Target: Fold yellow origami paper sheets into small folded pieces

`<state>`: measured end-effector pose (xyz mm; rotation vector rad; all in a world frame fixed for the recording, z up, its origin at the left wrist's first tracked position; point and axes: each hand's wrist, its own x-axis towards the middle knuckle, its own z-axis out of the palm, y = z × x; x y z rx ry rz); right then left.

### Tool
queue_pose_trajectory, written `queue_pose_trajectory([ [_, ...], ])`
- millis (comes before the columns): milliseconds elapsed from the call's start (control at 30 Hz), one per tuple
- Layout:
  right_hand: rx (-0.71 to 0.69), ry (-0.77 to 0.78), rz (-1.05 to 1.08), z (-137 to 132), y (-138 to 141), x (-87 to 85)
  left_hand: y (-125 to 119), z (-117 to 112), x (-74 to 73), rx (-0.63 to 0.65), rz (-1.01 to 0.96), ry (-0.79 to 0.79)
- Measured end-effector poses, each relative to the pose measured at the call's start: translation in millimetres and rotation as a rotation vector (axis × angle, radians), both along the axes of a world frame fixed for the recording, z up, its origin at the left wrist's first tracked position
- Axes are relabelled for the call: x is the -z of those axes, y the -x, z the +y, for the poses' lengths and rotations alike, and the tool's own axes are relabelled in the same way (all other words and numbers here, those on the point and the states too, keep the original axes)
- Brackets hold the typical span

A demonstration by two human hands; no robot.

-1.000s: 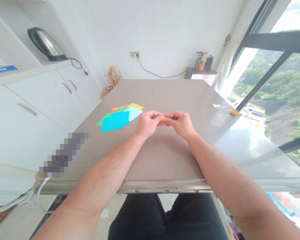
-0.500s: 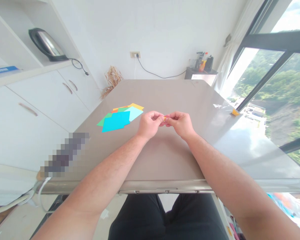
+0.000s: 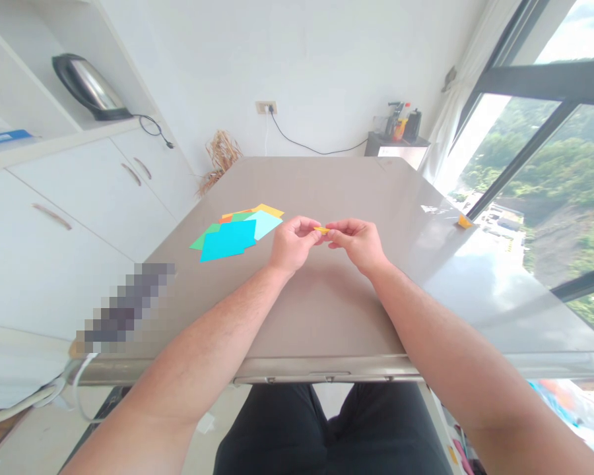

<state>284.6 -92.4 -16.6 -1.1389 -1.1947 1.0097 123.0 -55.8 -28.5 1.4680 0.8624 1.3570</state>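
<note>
Between the fingertips of both hands is a small folded piece of yellow paper (image 3: 321, 230), mostly covered by the fingers. My left hand (image 3: 294, 244) pinches its left part, and my right hand (image 3: 357, 243) pinches it from the right. Both hands are above the middle of the table, close together. To the left of my left hand lies a spread of coloured paper sheets (image 3: 229, 240) in blue, light cyan, green, orange and yellow, overlapping one another.
The grey-brown table (image 3: 321, 185) reaches toward the wall. A small folded yellow paper piece (image 3: 464, 222) sits near its right edge by the window. A pixelated dark object (image 3: 129, 307) lies at the left edge. An electric kettle (image 3: 92, 86) stands on the shelf.
More of the yellow paper now shows between my fingertips. My left fingers have shifted slightly on it; both hands stay in nearly the same place.
</note>
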Motion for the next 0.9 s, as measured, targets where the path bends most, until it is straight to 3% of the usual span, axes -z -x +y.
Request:
queue_pose_trajectory([
  [133,0.013,-0.003,-0.026,-1.5,2.3,-2.4,-0.1,-0.2,0.8,0.005,0.010,-0.002],
  [333,0.031,0.007,-0.037,-1.4,1.5,-2.7,1.8,-4.3,-7.4,0.134,-0.038,0.088],
  [567,-0.022,0.049,-0.083,0.3,1.2,0.3,3.4,-3.3,-9.8,0.168,-0.045,0.192],
  [767,0.024,0.057,-0.156,-0.4,1.6,-1.8,4.3,-2.9,-6.8,0.063,0.088,-0.040],
  [900,0.149,-0.067,-0.235,-1.6,4.0,0.3,4.3,-0.5,-3.2,0.012,0.192,-0.118],
])
